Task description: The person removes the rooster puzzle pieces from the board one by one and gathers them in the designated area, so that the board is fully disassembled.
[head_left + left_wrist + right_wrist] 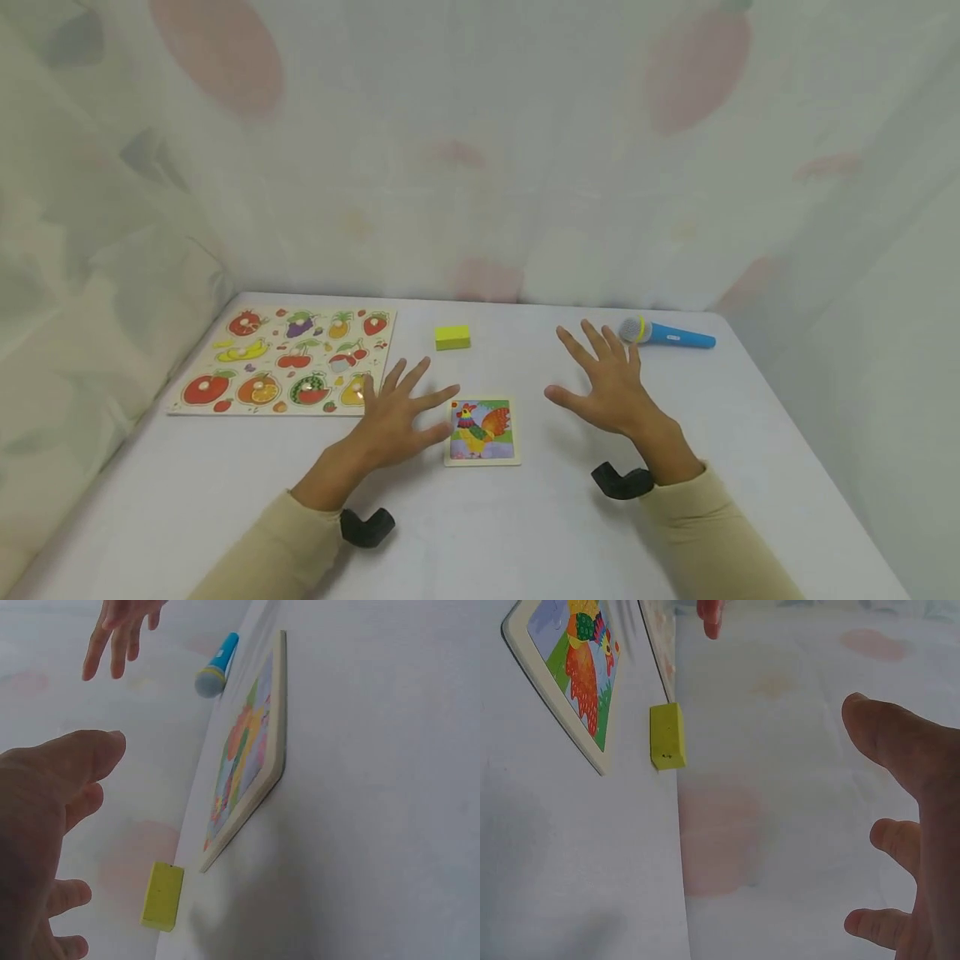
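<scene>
Both hands hover over a white table with fingers spread, holding nothing. In the head view my left hand (395, 423) overlaps the fruit puzzle board's near right corner, its thumb beside a small rooster puzzle (482, 432) in a pale frame. My right hand (611, 383) is to the right of that puzzle, fingertips pointing toward a blue toy microphone (678, 335) with a grey head. A yellow block (452, 337) lies behind the rooster puzzle, between the two hands. The left wrist view shows the rooster puzzle (247, 750) lying flat, picture up.
At the left lies a large fruit puzzle board (281, 360) with knobbed pieces. Patterned cloth (480, 167) hangs behind the table and along both sides. A black wrist mount (367, 527) sticks out from the left sleeve, and another (622, 481) from the right.
</scene>
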### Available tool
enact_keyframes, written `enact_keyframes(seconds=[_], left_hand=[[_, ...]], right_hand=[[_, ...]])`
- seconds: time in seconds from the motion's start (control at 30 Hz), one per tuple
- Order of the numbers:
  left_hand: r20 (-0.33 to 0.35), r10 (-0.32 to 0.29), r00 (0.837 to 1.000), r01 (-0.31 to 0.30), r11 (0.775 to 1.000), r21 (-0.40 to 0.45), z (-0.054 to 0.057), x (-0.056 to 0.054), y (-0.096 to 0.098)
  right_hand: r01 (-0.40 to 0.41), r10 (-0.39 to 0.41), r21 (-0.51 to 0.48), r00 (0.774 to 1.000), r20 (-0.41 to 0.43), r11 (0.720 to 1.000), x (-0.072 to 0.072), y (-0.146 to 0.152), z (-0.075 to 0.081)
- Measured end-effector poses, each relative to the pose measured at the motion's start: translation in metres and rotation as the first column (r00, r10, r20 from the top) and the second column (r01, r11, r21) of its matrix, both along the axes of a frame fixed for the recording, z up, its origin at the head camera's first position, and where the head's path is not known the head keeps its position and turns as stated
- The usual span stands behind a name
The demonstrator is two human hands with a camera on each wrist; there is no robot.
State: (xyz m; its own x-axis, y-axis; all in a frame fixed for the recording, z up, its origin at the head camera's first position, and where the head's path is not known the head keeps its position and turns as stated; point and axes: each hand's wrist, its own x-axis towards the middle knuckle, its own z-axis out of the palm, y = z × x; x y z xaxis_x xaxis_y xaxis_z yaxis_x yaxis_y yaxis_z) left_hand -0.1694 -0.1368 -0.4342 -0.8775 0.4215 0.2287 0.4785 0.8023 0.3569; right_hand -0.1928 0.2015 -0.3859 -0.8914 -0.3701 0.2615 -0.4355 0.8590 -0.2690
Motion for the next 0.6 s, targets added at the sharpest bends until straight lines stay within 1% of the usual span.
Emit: enact_keyframes(seconds=[0.3,0.5,0.6], left_hand=[[0.0,-0.035,0.999,0.035,0.999,0.015,-0.017,0.003,0.006],[0.04,-0.039,0.998,0.039,0.999,-0.003,-0.028,0.005,0.009],[0.051,-0.042,0.998,0.043,0.999,-0.004,-0.03,0.006,0.01]], right_hand=[[-0.017,0.018,-0.03,0.999,0.031,0.999,0.0,-0.012,-0.009],[-0.02,0.022,-0.036,0.999,0.046,0.999,0.0,-0.021,-0.017],[-0.023,0.025,-0.044,0.998,0.051,0.999,0.0,-0.025,-0.019]])
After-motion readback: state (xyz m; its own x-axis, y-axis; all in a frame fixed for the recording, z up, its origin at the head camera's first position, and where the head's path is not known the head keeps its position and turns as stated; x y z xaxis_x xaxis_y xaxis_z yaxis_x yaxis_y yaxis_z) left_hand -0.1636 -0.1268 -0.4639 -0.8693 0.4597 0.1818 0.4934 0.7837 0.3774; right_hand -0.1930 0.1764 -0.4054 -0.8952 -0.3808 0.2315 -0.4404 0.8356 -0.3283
